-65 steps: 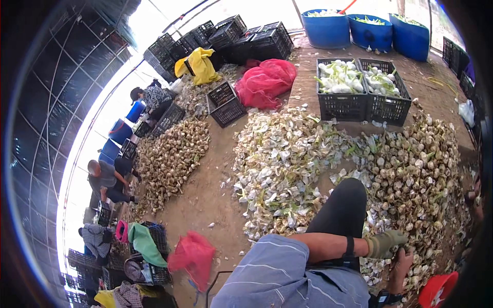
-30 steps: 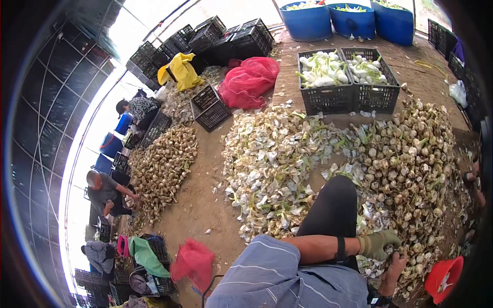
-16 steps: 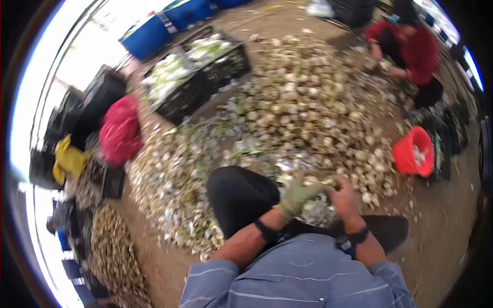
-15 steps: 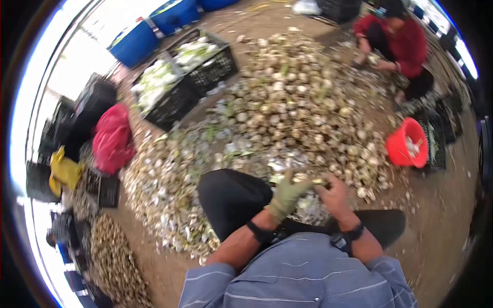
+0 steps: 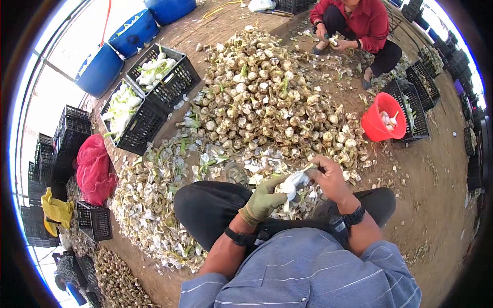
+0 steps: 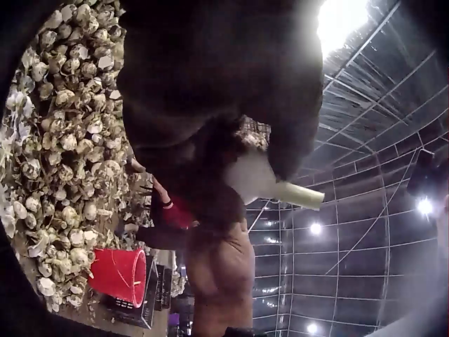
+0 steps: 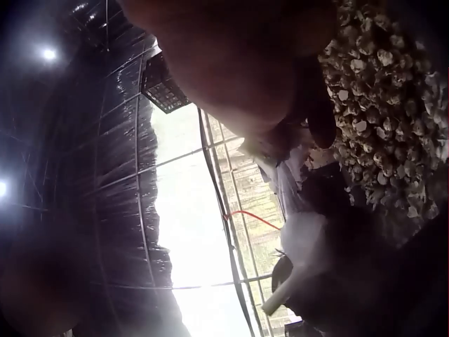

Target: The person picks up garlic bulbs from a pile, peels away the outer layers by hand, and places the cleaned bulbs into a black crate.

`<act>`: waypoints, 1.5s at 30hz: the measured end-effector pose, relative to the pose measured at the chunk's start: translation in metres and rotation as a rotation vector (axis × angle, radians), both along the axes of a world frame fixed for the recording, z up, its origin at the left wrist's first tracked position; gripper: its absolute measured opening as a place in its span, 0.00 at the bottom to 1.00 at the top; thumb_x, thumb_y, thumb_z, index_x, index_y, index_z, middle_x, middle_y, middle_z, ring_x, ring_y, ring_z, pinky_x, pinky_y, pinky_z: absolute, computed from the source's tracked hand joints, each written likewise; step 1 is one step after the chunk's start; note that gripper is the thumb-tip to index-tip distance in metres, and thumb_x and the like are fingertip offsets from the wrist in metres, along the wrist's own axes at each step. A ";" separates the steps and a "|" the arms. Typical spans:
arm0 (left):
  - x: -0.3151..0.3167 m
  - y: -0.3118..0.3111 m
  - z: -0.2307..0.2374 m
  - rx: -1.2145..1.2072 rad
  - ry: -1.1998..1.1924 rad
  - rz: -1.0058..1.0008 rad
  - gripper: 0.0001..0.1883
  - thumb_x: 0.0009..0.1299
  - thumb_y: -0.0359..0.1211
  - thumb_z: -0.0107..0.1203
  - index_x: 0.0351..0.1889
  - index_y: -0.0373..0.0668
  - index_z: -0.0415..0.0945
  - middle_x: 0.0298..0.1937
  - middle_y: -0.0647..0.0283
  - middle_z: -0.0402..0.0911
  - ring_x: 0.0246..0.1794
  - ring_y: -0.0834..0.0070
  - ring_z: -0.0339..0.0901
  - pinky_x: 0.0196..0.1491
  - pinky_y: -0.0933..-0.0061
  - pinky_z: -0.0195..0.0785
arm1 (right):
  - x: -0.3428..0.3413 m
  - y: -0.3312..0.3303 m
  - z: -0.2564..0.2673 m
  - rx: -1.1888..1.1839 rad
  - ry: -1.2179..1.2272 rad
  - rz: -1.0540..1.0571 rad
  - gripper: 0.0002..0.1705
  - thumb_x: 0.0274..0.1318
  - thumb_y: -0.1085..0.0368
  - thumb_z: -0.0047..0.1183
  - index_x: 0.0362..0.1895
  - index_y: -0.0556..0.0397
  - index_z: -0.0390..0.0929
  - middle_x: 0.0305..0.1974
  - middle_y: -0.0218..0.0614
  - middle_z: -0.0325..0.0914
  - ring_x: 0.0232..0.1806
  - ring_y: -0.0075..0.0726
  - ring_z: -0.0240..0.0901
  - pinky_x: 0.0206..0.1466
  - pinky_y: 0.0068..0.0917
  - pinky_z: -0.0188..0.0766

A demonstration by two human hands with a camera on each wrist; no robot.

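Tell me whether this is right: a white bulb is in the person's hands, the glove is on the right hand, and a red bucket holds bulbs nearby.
Wrong on the glove: the head view shows it on the left hand, and the right hand is ungloved. The white bulb and red bucket are as you say.

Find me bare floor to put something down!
Mostly bare: floor right of the right knee, this side of the black crate; a strip between peelings and the smaller garlic pile. Crowded: the big garlic heap beyond the right hand.
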State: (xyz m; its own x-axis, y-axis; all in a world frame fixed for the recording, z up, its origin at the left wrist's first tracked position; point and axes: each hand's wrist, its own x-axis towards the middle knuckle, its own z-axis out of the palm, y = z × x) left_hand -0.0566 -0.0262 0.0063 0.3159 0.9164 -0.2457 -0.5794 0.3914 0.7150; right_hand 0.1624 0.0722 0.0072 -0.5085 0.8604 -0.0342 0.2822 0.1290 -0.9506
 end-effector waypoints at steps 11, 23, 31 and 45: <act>-0.003 -0.003 -0.018 0.037 0.141 0.124 0.25 0.76 0.48 0.51 0.56 0.34 0.77 0.41 0.65 0.81 0.33 0.83 0.73 0.38 0.80 0.68 | -0.004 -0.022 0.036 0.070 -0.290 0.100 0.20 0.60 0.55 0.60 0.52 0.52 0.80 0.42 0.43 0.80 0.42 0.43 0.79 0.44 0.35 0.75; -0.001 -0.003 -0.052 0.189 0.678 0.082 0.18 0.74 0.39 0.49 0.52 0.35 0.78 0.39 0.66 0.81 0.36 0.82 0.76 0.39 0.78 0.70 | -0.032 -0.039 0.023 0.425 -0.279 0.141 0.09 0.57 0.61 0.60 0.36 0.53 0.78 0.29 0.45 0.77 0.30 0.56 0.75 0.33 0.46 0.71; 0.002 -0.001 -0.016 -0.038 0.258 0.025 0.17 0.70 0.37 0.53 0.52 0.39 0.79 0.38 0.69 0.81 0.33 0.85 0.73 0.35 0.81 0.68 | -0.017 -0.018 0.009 -0.184 -0.068 -0.090 0.11 0.60 0.60 0.61 0.41 0.54 0.81 0.29 0.37 0.81 0.29 0.32 0.76 0.35 0.32 0.73; -0.003 0.000 0.000 -0.100 0.441 -0.090 0.22 0.70 0.38 0.59 0.58 0.36 0.75 0.33 0.71 0.77 0.30 0.87 0.70 0.32 0.82 0.66 | -0.026 -0.034 0.014 0.548 -0.274 0.224 0.08 0.55 0.62 0.62 0.35 0.51 0.78 0.30 0.38 0.76 0.29 0.50 0.77 0.30 0.40 0.73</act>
